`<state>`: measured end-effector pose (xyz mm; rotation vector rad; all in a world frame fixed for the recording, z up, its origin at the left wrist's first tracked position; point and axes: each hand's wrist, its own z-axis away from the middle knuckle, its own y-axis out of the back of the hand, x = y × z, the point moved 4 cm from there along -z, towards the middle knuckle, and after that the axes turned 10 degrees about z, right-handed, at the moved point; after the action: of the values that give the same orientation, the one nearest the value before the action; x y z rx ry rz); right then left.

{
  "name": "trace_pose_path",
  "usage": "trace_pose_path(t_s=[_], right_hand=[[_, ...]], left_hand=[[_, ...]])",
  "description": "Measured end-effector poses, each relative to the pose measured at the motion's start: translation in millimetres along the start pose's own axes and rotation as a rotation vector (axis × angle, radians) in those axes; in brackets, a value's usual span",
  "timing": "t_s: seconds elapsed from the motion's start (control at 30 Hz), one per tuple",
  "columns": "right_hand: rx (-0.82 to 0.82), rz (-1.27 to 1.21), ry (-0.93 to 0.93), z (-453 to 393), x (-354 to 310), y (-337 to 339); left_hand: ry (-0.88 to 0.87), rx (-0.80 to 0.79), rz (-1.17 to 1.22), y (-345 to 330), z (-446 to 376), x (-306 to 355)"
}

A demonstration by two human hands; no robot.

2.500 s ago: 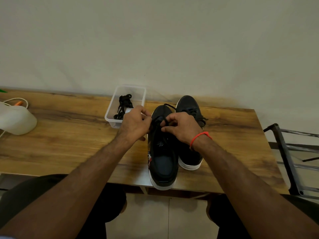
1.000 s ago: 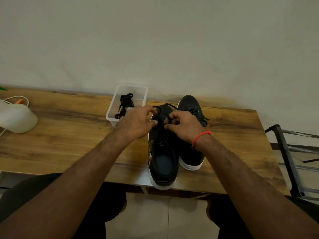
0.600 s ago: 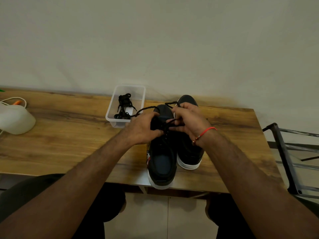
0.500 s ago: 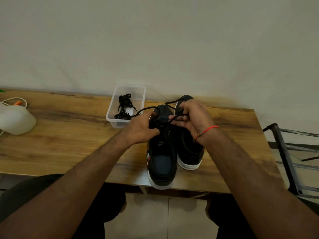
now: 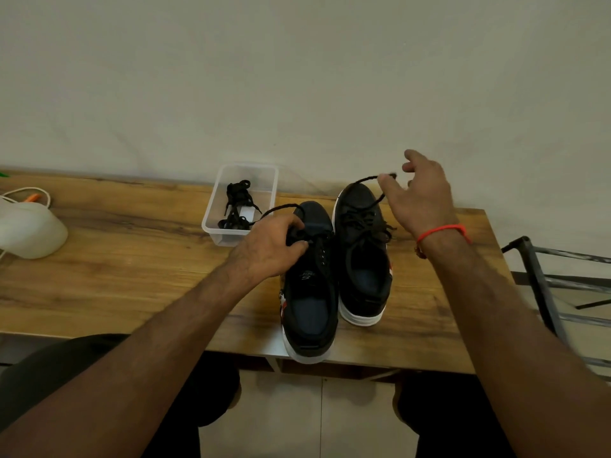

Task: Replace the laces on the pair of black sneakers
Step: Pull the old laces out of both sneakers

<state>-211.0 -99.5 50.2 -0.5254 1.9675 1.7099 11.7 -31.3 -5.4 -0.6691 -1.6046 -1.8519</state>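
Observation:
Two black sneakers with white soles stand side by side on the wooden table point(image 5: 132, 259), toes toward the wall. My left hand point(image 5: 269, 249) grips the left sneaker point(image 5: 310, 302) at its eyelet flap, fingers curled over the edge. A loose lace strand point(image 5: 281, 207) arcs out from under that hand. My right hand point(image 5: 421, 200) is raised above the right sneaker point(image 5: 362, 269) and pinches a black lace point(image 5: 360, 180) near its end, drawn up and to the right. The right sneaker is still laced.
A clear plastic container point(image 5: 215, 206) behind the left sneaker holds bundled black laces point(image 5: 236, 206). A white rounded object point(image 5: 29, 229) with a cord sits far left. A dark metal frame point(image 5: 542, 285) stands beyond the table's right edge. The wall runs close behind.
My right hand has swung up and right from the left sneaker, drawing the lace out with it. My left hand stays on the left sneaker.

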Motion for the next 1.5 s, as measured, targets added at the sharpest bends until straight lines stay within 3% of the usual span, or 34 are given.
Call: trace_pose_path(t_s=[0.13, 0.3, 0.5, 0.77, 0.9, 1.07, 1.27, 1.5], right_hand=[[-0.062, 0.131, 0.174, 19.1, -18.8, -21.4], [-0.394, 0.542, 0.27, 55.9, -26.6, -65.1], [-0.401, 0.798, 0.349, 67.3, -32.9, -73.1], [-0.379, 0.847, 0.376, 78.9, -37.5, -76.4], [-0.34, 0.853, 0.414, 84.7, -42.3, -79.0], [-0.345, 0.722, 0.291, 69.8, -36.7, -55.9], [-0.487, 0.572, 0.105, 55.4, -10.8, -51.6], [-0.45, 0.617, 0.153, 62.8, -16.9, -55.3]], left_hand=[[-0.157, 0.124, -0.068, -3.5, -3.3, 5.3], [-0.209, 0.144, -0.254, -13.8, -3.2, 17.3], [-0.15, 0.111, -0.476, -12.1, -4.8, 14.1], [-0.098, 0.078, -0.538, -8.6, -6.2, 9.7], [-0.099, 0.066, -0.451, -7.4, -6.7, 9.6], [-0.111, 0.086, -0.35, -1.5, -7.1, 7.2], [-0.117, 0.122, -0.3, -0.5, -5.8, 8.1], [-0.199, 0.026, -0.325, -13.1, -5.5, 10.2]])
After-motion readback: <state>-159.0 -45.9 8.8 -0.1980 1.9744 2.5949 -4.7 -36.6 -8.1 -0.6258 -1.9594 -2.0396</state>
